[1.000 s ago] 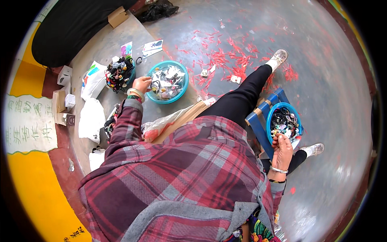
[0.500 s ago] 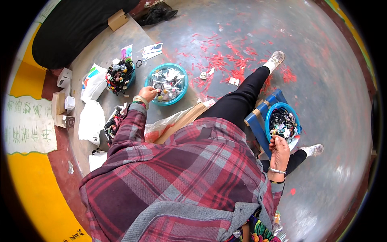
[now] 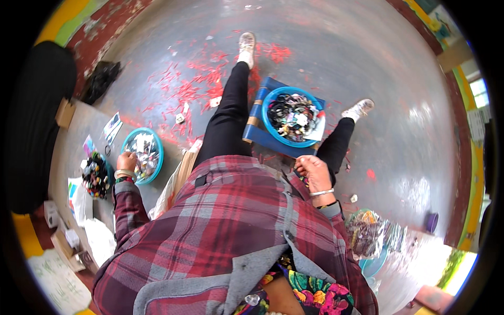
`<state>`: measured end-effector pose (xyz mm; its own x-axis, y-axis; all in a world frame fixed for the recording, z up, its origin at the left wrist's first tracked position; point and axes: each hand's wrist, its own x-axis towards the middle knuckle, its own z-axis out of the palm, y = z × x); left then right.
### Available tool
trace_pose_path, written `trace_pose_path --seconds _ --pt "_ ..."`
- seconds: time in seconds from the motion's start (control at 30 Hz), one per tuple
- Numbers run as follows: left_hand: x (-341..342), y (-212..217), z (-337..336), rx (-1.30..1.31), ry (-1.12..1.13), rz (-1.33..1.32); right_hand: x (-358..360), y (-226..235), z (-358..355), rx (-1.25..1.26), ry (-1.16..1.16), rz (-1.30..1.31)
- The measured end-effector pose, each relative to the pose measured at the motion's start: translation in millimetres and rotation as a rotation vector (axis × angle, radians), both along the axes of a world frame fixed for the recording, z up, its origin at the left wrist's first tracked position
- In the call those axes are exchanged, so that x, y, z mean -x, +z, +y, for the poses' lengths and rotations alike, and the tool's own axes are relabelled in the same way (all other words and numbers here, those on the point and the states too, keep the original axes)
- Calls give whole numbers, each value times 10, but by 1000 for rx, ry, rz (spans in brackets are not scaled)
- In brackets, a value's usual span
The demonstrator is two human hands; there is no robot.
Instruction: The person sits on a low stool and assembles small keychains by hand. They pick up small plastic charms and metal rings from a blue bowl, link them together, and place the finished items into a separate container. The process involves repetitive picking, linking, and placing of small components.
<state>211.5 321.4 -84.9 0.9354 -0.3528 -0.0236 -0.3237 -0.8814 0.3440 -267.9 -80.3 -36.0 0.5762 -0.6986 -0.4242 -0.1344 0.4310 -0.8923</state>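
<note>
**Seated on the floor between two blue bowls**

Head view: the person sits on a grey concrete floor (image 3: pixel 367 68) with legs stretched forward, red scraps (image 3: pixel 199 84) scattered across it ahead of the left leg. The left hand (image 3: pixel 126 161) is closed at the near rim of a blue bowl (image 3: pixel 157 152) on the left, which holds a pile of small silvery and pale pieces; what the fingers hold cannot be told. Just left of that bowl stands a smaller container of dark, multicoloured bits (image 3: pixel 95 176), with papers and small cardboard boxes (image 3: pixel 65 239) nearer the wall. The right hand (image 3: pixel 313 172) is curled loosely shut above the right thigh; whether it holds anything cannot be told. Ahead of it, between the legs, a second blue bowl (image 3: pixel 273 131) rests on a folded blue mat (image 3: pixel 252 134) and is full of dark mixed pieces. To the right, beside the hip, lies a crinkled clear bag (image 3: pixel 367 233) of mixed bits.
</note>
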Motion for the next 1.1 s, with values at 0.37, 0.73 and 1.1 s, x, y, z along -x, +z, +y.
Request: trace_pose_path --seconds 0.37,0.73,1.1 --pt "1009 404 -2420 247 -567 247 138 -575 190 -93 9 91" --pt "1845 183 -3173 199 -1229 436 24 -241 -561 132 -462 262" --pt "1821 61 -2909 244 -1041 670 -253 -147 -1005 349 -424 599"
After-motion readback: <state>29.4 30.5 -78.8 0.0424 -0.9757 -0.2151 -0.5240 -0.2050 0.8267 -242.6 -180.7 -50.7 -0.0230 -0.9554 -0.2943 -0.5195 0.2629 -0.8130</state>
